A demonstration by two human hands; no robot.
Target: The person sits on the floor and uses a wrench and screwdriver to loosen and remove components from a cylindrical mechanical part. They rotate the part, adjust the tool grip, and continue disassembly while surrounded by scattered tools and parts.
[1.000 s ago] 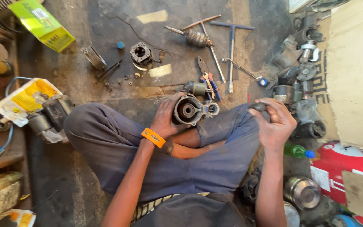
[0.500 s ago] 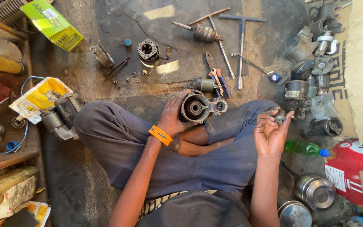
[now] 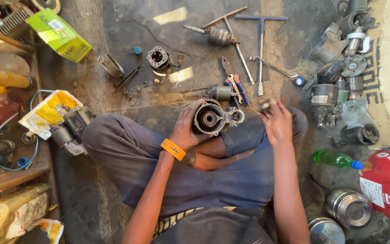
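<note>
Item: starter-motor housing (image 3: 209, 118), grey cast metal, round open mouth facing up toward the camera, a smaller nose piece projecting to its right; it sits at the person's crossed legs, propped on the lap just above the shin. Left hand (image 3: 185, 130): wrapped around the housing's left flank, fingers curled on the rim, holding it; an orange wristband (image 3: 173, 149) sits just below. Right hand (image 3: 276, 122): raised just right of the housing and apart from it, fingers pinched narrow on a small dark part (image 3: 264, 105) at the fingertips; its exact kind is too small to tell. Surroundings on the floor (image 3: 127, 27): a wound armature (image 3: 221, 36), a T-handle wrench (image 3: 260, 49), blue-handled pliers (image 3: 235, 86) and a small cylinder just beyond the housing; a second geared piece (image 3: 159, 58) with loose screws and washers scattered near it; a heap of motor casings (image 3: 335, 68) to the right; a green bottle (image 3: 337, 159) beside the right knee. Risks, as judged: the pinched part is small and held only at the fingertips, so a slip could drop it among the look-alike screws or into the folds of the trousers. The housing rests on soft cloth with one hand gripping one side; a loosened grip could let it roll off the lap onto the tools below. Greasy fingers would make either fault likelier.
</note>
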